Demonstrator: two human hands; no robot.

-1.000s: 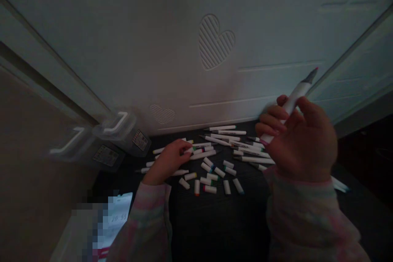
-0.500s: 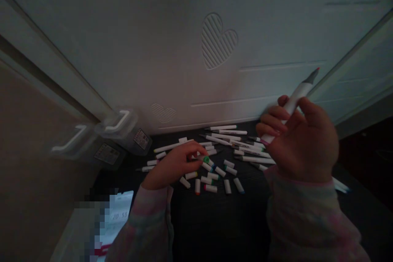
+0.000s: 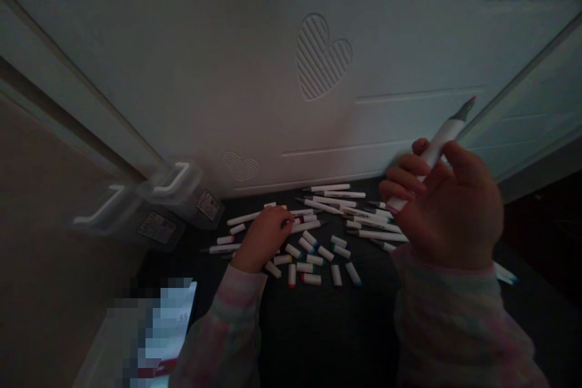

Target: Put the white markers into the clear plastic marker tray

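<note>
Nearest, lower left of the frame: a lit phone (image 3: 170, 333), partly pixelated. Right of centre, the right hand (image 3: 448, 206) is raised palm up, fingers wrapped around an uncapped marker (image 3: 442, 140), its pinkish-red tip pointing to the upper right.

Further in, left of centre, the left hand (image 3: 264, 236) is palm down over the bench (image 3: 327, 327), fingers curled narrow beside the caps and markers; cannot tell whether it holds anything. Loose caps (image 3: 311, 279) lie in mid-frame, coloured ends turned various ways. Behind them and to the right, more markers (image 3: 382, 236) lie crossed, several with grey tips bare.

Judged step: left fingers picking among the caps while the right keeps the marker clear. Next move calls for checking end colours and a light fingertip pinch, without rolling neighbours.

Farthest: clear boxes (image 3: 209, 203) at left, against a white panel (image 3: 218, 73).
</note>
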